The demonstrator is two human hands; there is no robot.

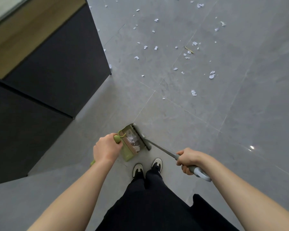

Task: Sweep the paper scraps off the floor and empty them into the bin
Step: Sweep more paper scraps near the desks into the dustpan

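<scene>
As fingers [183, 164] clasp, broom [141, 136] beyond

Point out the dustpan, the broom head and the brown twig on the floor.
dustpan [126, 155]: head view, on its green side wall.
broom head [141, 136]: head view, middle of the grey bar.
brown twig [188, 50]: head view, on its middle.

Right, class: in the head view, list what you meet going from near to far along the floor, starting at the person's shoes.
Shoes → green dustpan with the grey broom head at its mouth → scattered paper scraps → thin brown stick among the farther scraps.
</scene>
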